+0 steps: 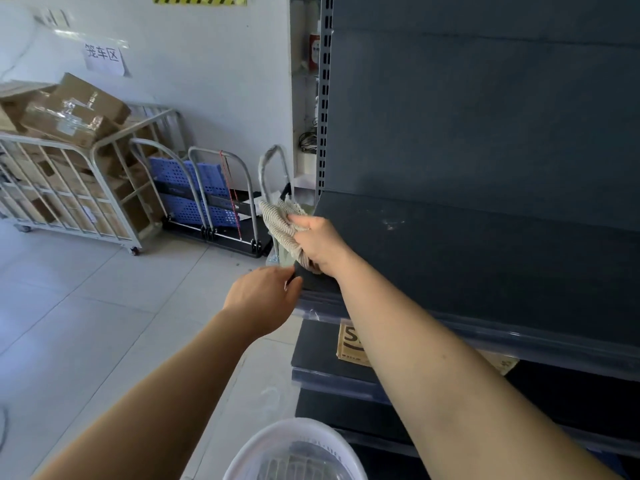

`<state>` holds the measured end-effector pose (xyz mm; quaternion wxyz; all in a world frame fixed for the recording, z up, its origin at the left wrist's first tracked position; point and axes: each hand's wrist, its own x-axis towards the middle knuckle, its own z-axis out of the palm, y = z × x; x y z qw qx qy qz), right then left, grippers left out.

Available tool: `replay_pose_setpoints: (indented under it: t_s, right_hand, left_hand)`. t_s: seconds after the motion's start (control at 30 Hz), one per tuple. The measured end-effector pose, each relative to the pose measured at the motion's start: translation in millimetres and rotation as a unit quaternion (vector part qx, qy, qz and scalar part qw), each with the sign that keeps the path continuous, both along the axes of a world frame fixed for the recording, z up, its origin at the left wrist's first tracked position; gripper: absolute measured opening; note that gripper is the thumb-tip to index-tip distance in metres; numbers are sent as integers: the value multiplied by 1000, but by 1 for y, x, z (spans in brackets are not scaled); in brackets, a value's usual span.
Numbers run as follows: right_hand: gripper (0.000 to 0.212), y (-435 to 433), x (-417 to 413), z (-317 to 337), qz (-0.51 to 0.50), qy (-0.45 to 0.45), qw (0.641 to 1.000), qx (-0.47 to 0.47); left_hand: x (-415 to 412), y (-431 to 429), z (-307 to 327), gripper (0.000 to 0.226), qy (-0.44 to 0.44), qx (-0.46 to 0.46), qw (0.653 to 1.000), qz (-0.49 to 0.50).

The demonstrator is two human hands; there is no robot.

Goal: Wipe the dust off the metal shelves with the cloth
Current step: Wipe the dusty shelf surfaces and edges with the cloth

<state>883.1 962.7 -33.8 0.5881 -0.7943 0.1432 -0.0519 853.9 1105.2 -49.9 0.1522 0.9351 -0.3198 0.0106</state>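
Note:
A dark grey metal shelf [467, 258] fills the right half of the view, with a pale dusty smear near its middle. My right hand [320, 242] is shut on a beige ribbed cloth [278, 223], bunched at the shelf's left end and hanging partly over the side edge. My left hand [265, 296] reaches to the shelf's front left corner, its fingertips touching the edge just below the cloth. Lower shelves [318, 348] sit underneath, and a cardboard box [349, 344] lies on one, partly hidden by my right forearm.
A white plastic basket [294, 452] stands on the floor below my arms. To the left are folded platform trolleys [207, 199] with blue crates and a wire cage cart [69, 188] full of cardboard boxes against the white wall. Pale tiled floor lies between.

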Motion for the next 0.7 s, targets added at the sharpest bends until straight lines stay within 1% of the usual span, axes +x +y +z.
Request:
replay_pose_setpoints:
  t_s: [0.07, 0.1, 0.13, 0.23, 0.3, 0.33, 0.4, 0.47, 0.53, 0.57, 0.6, 0.67, 0.7]
  right_hand:
    - [46, -9, 4, -1, -29, -29, 997, 72]
    - [46, -18, 4, 2, -50, -45, 993, 95]
    - [47, -29, 2, 5, -74, -62, 991, 94]
    - [48, -77, -10, 18, -149, -94, 984, -7]
    - [46, -124, -24, 22, -175, -105, 977, -67]
    - [45, -150, -33, 21, -199, -82, 969, -119]
    - [42, -206, -56, 13, -280, 15, 934, -221]
    - [37, -250, -83, 3, -355, 97, 894, -256]
    - [46, -268, -101, -4, -391, 161, 871, -250]
    - [54, -268, -103, -7, -399, 163, 869, -245]
    - [60, -265, -100, -8, -386, 140, 873, -262]
    - [67, -250, -86, -12, -285, 93, 889, -346]
    - [70, -239, -75, -14, -232, 77, 890, -384]
  left_hand:
    - [0, -2, 2, 34, 3, 6, 1000, 7]
    - [0, -3, 4, 34, 3, 12, 1000, 10]
    - [1, -4, 5, 34, 2, 18, 1000, 12]
    - [4, -12, 10, 30, 1, 24, 1000, 21]
    - [5, -23, 14, 27, 3, 18, 1000, 20]
    - [5, -30, 15, 25, 4, 19, 1000, 17]
    - [6, -45, 17, 24, 10, 27, 999, 14]
    - [9, -59, 18, 25, 11, 35, 999, 16]
    - [12, -69, 17, 27, 7, 41, 999, 18]
    - [13, -73, 17, 29, 2, 47, 999, 17]
    - [14, -76, 16, 30, -6, 55, 998, 14]
    - [16, -78, 14, 30, -19, 66, 998, 6]
    - [17, -77, 13, 31, -22, 68, 997, 2]
